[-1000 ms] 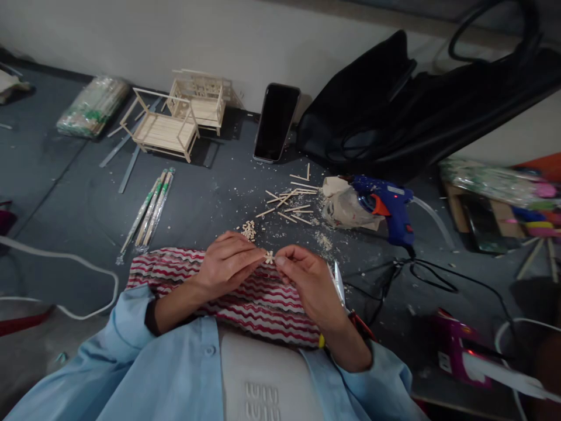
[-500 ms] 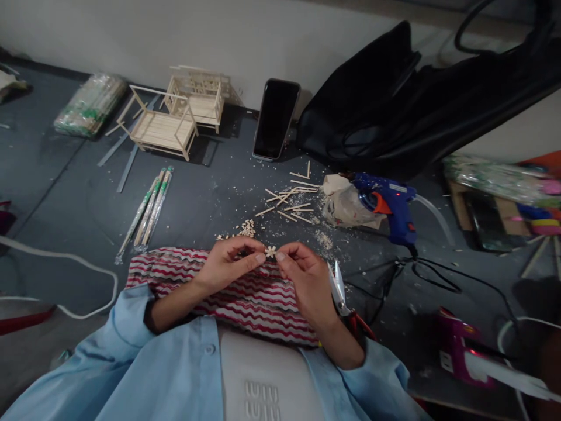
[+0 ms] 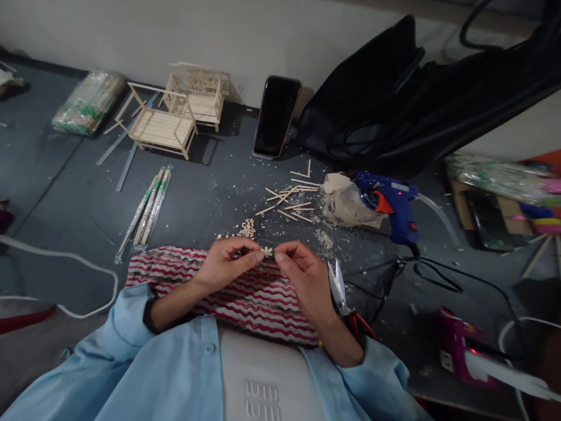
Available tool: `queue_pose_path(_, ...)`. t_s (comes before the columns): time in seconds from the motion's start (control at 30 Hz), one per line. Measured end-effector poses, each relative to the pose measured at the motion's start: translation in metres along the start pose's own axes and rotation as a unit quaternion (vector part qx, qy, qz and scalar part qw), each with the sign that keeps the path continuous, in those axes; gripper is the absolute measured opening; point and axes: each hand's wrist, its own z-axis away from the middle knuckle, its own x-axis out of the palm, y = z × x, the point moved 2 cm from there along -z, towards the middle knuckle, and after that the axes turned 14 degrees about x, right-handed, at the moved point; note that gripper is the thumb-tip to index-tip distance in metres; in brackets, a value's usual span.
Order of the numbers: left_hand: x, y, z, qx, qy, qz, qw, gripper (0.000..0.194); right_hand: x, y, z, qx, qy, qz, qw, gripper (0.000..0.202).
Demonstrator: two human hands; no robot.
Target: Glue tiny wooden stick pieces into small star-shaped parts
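Between the thumb and forefinger of my left hand is a small pale wooden piece shaped like a flower or star. My right hand is pinched closed just to the right of it, with a slight gap between; whether anything tiny sits in those fingertips I cannot make out. Both hands hover above a cushion or folded cloth with red and white wavy stripes. Just beyond my left hand lies a heap of tiny wooden bits. Scissors with red handles lie beside my right wrist.
Thin wooden sticks are scattered ahead, near a blue glue gun with a trailing cord. Miniature wooden furniture frames, a propped phone, wrapped stick bundles and a black bag stand farther back.
The flower-shaped piece has shifted slightly left with my left fingers. My right fingertips, which were touching it, are now a little apart from it.
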Motion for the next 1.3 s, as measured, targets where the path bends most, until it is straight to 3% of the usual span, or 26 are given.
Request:
queue_pose_path(0.23, -0.003, 0.009, -0.005, 0.098, -0.046, -0.101, 0.989, 0.014, -0.006, -0.008, 0.003, -0.03, 0.0, 0.059, 0.998, 0.018)
queue_pose_path(0.4, -0.004, 0.011, -0.006, 0.122, -0.079, -0.138, 0.98, 0.015, -0.007, -0.009, 0.001, -0.041, -0.011, 0.079, 0.996, 0.014)
queue_pose_path(1.3, -0.004, 0.006, -0.003, 0.057, -0.09, -0.078, 0.991, 0.019, -0.003, 0.003, -0.002, -0.022, -0.04, 0.068, 0.997, 0.013)
